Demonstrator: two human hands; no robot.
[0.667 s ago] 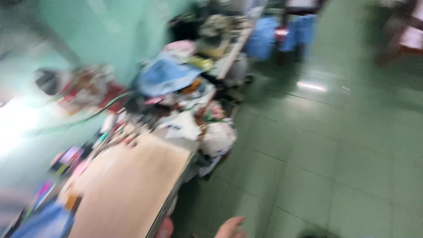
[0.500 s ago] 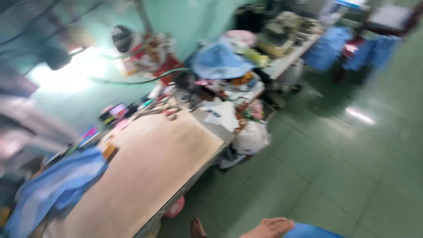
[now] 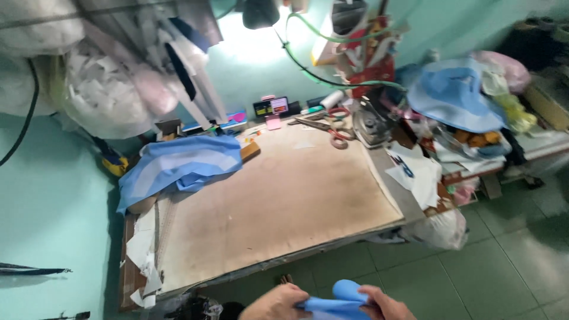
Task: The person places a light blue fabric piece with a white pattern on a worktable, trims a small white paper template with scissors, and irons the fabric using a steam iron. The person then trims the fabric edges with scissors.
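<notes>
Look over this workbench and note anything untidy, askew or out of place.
Torn white paper scraps hang off the table's left front edge. A blue-and-white cloth lies crumpled at the back left. Scissors sit loose beside the iron. Both hands, left hand and right hand, hold a blue fabric piece.

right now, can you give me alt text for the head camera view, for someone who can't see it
Two hands at the bottom edge, left hand and right hand, hold a piece of blue fabric between them above a green tiled floor. Beyond lies a worn brown worktable with folded blue-and-white cloth, scissors and an iron.
</notes>
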